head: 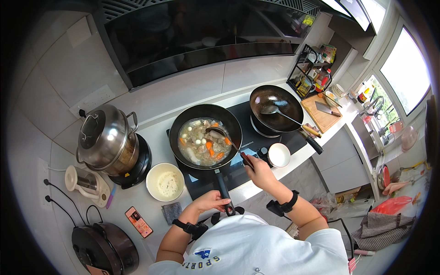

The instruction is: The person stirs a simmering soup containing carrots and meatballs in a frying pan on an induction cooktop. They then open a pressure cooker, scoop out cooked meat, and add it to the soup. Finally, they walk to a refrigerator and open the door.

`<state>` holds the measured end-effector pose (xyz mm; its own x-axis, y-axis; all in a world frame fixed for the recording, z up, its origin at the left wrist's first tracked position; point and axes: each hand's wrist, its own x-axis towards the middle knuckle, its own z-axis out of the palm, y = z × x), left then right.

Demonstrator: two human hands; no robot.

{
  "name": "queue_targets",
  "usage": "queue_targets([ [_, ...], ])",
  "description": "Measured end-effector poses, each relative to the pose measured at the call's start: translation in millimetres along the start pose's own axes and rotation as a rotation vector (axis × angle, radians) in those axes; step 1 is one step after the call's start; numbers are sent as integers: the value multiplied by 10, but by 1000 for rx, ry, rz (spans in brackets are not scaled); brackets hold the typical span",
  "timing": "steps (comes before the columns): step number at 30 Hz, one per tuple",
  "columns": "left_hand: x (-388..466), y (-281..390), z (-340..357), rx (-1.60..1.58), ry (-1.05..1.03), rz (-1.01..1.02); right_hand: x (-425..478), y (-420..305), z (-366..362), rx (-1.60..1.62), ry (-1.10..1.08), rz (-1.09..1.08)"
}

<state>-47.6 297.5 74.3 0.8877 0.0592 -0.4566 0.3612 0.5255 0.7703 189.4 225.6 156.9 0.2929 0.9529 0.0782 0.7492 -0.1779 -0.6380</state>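
Observation:
A black frying pan (177,137) sits on the left side of the built-in cooktop (237,178). Meat, carrot chunks and small white balls lie in its pale broth (197,151). My right hand (263,173) grips the dark red handle of a ladle (217,131), whose bowl dips into the stew. With fingers around it, my left hand (211,202) holds the pan's black handle (223,187). Just left of the pan stands a cream bowl (168,182) with bits of residue inside. A white bowl (278,155) rests at the cooktop's front edge, right of my right hand.
An empty dark wok (266,98) with a metal spatula (282,113) occupies the right side. Beyond it are a cutting board (323,120) with a knife (326,108) and a condiment rack. Leftward stand a steamer pot (106,137), a kettle, a phone (139,221) and a dark cooker (106,247).

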Motion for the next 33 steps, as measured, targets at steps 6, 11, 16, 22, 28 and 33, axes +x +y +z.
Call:
queue_targets([
  [6,7,-33,-17,2,6,-1,-64,-193,-688,-484,40,-275],
  [11,-11,-14,16,-13,29,-1,-240,-473,-1248,-660,-59,-353],
  [16,-4,-32,14,-23,34,0,-323,-426,-1324,-713,-113,-358],
  [22,-24,14,30,-5,41,-9,-323,-177,-1058,-667,-91,-368],
  [28,-25,15,23,2,38,-17,-315,90,-612,-491,-12,-273],
  [33,-20,3,17,2,42,-19,-291,184,-348,-344,45,-204],
])
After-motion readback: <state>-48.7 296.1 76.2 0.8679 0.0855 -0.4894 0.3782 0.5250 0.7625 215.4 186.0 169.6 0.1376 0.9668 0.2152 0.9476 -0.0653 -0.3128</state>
